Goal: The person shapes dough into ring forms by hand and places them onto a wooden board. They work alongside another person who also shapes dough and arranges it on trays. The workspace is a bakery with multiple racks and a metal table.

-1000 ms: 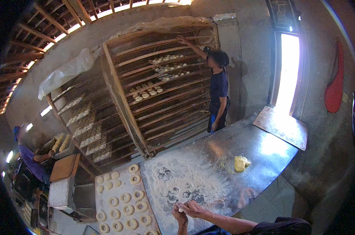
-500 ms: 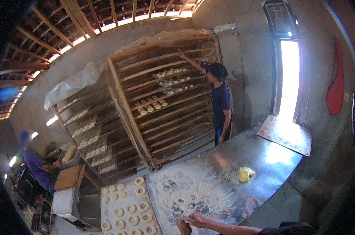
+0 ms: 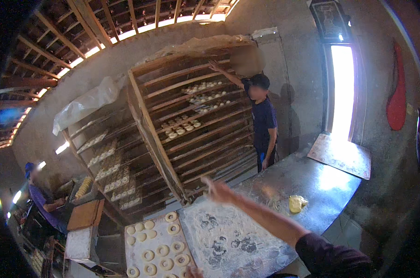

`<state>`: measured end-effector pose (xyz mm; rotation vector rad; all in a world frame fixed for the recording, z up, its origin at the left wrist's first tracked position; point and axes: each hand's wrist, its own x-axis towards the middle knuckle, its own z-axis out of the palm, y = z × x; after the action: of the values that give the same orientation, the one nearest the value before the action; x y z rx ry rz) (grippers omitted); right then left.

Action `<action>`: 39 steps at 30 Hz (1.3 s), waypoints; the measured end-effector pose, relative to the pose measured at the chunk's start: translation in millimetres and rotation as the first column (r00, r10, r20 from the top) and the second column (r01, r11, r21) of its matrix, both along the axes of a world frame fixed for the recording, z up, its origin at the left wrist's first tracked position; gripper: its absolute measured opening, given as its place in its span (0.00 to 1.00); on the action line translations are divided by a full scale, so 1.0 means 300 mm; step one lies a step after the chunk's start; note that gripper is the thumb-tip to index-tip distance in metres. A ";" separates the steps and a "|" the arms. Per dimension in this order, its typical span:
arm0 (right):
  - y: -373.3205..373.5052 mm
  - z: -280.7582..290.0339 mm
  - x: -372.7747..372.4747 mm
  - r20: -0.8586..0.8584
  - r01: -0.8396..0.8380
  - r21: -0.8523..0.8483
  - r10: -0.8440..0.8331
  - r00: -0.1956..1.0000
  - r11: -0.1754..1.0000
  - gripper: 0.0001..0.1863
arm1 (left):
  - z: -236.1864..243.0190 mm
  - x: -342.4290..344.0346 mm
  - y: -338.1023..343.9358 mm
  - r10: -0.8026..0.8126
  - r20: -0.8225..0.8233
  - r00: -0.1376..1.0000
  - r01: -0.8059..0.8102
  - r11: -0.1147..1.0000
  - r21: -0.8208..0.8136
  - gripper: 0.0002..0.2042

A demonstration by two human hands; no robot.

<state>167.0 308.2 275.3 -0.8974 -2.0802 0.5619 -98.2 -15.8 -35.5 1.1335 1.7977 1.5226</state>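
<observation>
One hand, my right (image 3: pixel 219 191), is raised with fingers spread and empty above the floured table (image 3: pixel 247 231); the tray (image 3: pixel 156 248) of dough rings lies lower-left, nearer my left hand (image 3: pixel 193 272), grip indiscernible.

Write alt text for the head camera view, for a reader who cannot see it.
The person's right hand is raised with open fingers over a floured metal table; only the fingertips of the left hand show at the bottom edge, beside a tray of ring-shaped dough pieces. Behind stand wooden racks of dough, where a co-worker reaches an upper shelf.
</observation>
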 end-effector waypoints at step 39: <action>1.685 -0.986 1.205 0.739 0.782 -0.227 -0.421 0.526 0.580 0.42 | 0.179 0.659 0.509 0.074 -0.332 0.941 -0.200 0.910 -0.363 0.08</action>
<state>528.4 813.7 -20.6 -2.3623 -1.8838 0.4737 99.7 136.8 18.2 1.1034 2.3133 1.0181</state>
